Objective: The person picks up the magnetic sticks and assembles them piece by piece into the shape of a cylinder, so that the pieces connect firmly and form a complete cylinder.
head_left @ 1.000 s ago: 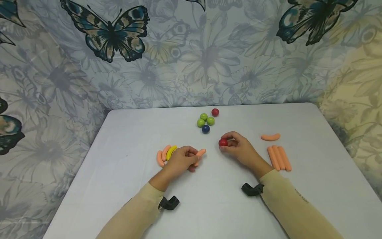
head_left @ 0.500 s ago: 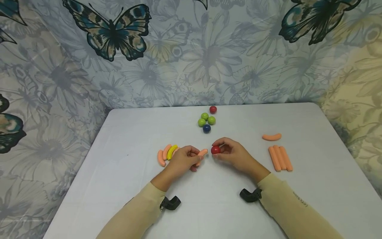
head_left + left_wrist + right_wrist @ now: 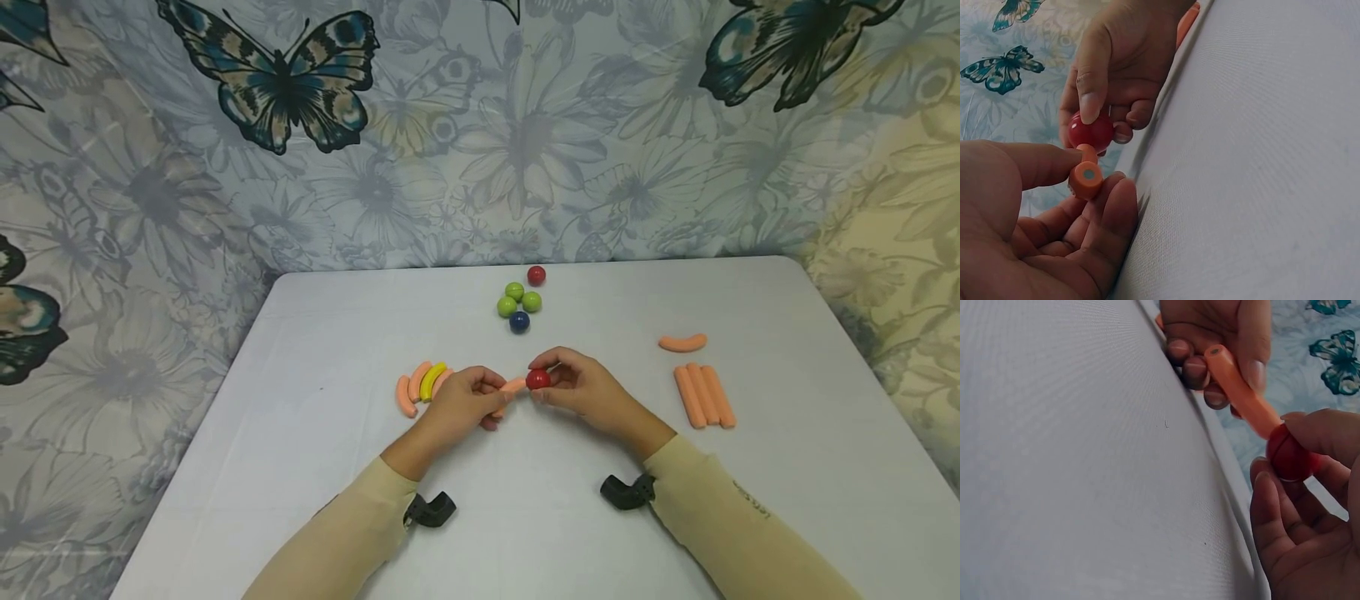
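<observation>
Orange stick (image 3: 512, 387) pinched in left hand (image 3: 459, 406) at table centre, thumb over the top, fingers curled beneath, forearm angled up from lower left. Long axis running left to right, tipped slightly upward, far end aimed at the red ball (image 3: 537, 380) and touching it. From the left wrist view, round stick end (image 3: 1087, 177) facing the camera, ball (image 3: 1090, 132) right behind. Right hand (image 3: 587, 393) mirroring from lower right, thumb and fingertips closed snugly round the ball, just above the white table (image 3: 315, 333). Farther left, curved orange pieces and a yellow one (image 3: 431, 380) lying together. Beyond the hands, green balls (image 3: 517, 298), a blue ball (image 3: 519, 322), another red. Off right, straight orange sticks (image 3: 703, 395) side by side.
</observation>
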`<action>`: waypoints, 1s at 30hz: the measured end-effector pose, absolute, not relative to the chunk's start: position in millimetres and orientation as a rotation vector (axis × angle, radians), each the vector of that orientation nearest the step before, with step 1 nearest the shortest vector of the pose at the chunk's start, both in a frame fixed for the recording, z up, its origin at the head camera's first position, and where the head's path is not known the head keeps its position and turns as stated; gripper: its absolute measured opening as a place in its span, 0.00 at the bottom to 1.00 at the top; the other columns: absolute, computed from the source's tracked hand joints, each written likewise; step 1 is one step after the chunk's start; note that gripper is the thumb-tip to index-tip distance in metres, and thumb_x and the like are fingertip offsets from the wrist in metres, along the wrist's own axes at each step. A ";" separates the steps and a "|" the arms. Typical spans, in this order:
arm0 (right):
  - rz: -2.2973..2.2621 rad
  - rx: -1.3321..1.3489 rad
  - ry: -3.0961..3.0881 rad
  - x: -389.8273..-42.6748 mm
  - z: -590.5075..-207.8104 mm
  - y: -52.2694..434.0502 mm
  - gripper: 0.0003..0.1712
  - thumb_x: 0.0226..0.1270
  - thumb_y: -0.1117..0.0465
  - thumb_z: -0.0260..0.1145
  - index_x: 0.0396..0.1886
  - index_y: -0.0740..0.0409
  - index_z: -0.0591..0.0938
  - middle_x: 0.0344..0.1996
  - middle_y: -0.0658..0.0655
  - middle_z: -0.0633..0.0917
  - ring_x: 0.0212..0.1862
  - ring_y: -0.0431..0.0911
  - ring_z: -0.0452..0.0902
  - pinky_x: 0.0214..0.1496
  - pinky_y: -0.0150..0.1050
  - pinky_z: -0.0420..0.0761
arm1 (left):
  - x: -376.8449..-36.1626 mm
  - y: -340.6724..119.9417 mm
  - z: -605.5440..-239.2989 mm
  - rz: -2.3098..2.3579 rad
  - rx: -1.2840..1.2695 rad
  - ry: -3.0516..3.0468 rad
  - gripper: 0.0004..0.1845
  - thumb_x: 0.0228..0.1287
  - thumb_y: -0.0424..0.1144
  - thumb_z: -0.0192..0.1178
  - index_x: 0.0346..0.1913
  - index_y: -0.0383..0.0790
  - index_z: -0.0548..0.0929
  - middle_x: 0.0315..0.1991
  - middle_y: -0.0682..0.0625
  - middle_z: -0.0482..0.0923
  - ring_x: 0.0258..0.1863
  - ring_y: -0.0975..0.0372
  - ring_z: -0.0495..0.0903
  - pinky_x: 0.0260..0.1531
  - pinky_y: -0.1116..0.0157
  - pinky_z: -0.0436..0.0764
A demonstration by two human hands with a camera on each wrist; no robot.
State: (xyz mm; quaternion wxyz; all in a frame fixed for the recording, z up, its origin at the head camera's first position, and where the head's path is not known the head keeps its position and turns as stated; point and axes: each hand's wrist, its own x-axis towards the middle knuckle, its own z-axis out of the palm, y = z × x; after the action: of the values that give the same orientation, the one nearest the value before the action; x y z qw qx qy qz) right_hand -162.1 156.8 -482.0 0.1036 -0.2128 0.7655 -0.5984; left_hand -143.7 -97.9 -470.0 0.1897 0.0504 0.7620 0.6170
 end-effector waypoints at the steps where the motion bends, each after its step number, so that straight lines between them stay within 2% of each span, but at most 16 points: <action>1: -1.763 -0.631 2.265 -162.0 -481.9 156.8 0.21 0.69 0.72 0.79 0.59 0.63 0.84 0.49 0.58 0.86 0.47 0.54 0.85 0.48 0.36 0.85 | -143.8 -97.9 -470.2 1.734 0.143 2.145 0.11 0.73 0.37 0.73 0.50 0.35 0.85 0.35 0.44 0.85 0.28 0.57 0.85 0.33 0.61 0.89; 6: -1.731 -0.634 2.311 -161.2 -481.0 157.4 0.22 0.69 0.71 0.79 0.60 0.64 0.84 0.49 0.58 0.86 0.46 0.53 0.83 0.47 0.36 0.83 | -144.0 -98.0 -471.0 1.724 0.140 2.173 0.11 0.73 0.38 0.73 0.50 0.36 0.86 0.35 0.45 0.85 0.27 0.57 0.85 0.33 0.61 0.88; 14: -1.576 -0.657 2.471 -162.0 -483.8 157.6 0.20 0.68 0.69 0.80 0.58 0.59 0.87 0.44 0.53 0.85 0.43 0.50 0.80 0.44 0.37 0.81 | -144.1 -99.7 -468.4 1.724 0.148 2.209 0.11 0.74 0.38 0.72 0.52 0.36 0.87 0.36 0.46 0.86 0.29 0.57 0.84 0.32 0.62 0.87; 23: -1.361 -0.694 2.658 -160.6 -485.5 160.4 0.18 0.67 0.68 0.80 0.55 0.57 0.87 0.42 0.50 0.82 0.41 0.46 0.77 0.41 0.39 0.79 | -145.6 -104.8 -461.2 1.710 0.103 2.281 0.11 0.79 0.42 0.68 0.53 0.39 0.87 0.41 0.47 0.88 0.34 0.54 0.85 0.38 0.59 0.87; 27: -1.317 -0.676 2.677 -160.1 -485.0 160.3 0.18 0.67 0.67 0.80 0.54 0.58 0.87 0.43 0.50 0.82 0.42 0.46 0.77 0.43 0.41 0.80 | -150.8 -108.7 -459.4 1.767 0.071 2.276 0.18 0.82 0.50 0.64 0.53 0.37 0.88 0.44 0.47 0.88 0.38 0.54 0.86 0.39 0.59 0.87; 30: -1.279 -0.641 2.688 -159.7 -483.6 159.3 0.18 0.68 0.65 0.80 0.54 0.58 0.86 0.44 0.51 0.82 0.44 0.47 0.77 0.45 0.43 0.81 | -155.6 -112.7 -456.6 1.806 0.082 2.266 0.27 0.85 0.57 0.57 0.56 0.34 0.87 0.46 0.47 0.89 0.40 0.53 0.86 0.40 0.57 0.87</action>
State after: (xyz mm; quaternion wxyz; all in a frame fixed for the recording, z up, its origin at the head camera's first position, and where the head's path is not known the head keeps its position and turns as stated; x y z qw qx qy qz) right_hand -159.7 159.3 -483.6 0.0482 -0.2104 0.8817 -0.4196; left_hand -155.6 -112.7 -456.6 0.1213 0.0280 0.7759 0.6185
